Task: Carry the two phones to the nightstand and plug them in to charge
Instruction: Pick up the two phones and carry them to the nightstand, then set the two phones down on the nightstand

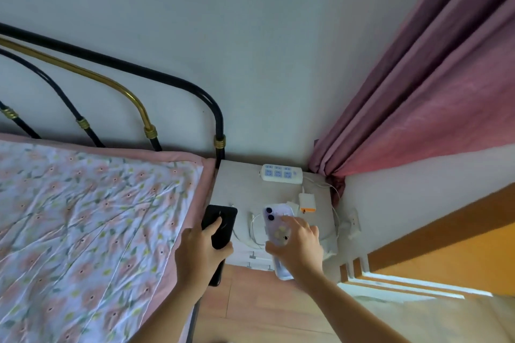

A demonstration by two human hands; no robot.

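My left hand (199,253) grips a black phone (220,224), held back side up over the left front part of the white nightstand (239,184). My right hand (298,242) holds a lilac phone (274,218) in a clear decorated case, camera end pointing away, over the nightstand's middle. A white power strip (281,174) lies at the nightstand's back edge. A white charger (305,199) and an orange-and-white charger (309,209) sit just beyond the lilac phone. White cables (252,228) coil on the top between the two phones.
A bed with a floral quilt (92,217) and a black-and-brass metal headboard (145,120) borders the nightstand on the left. A pink curtain (423,103) hangs at the right. A wall socket (354,221) sits on the right wall. Wooden floor (250,301) lies below.
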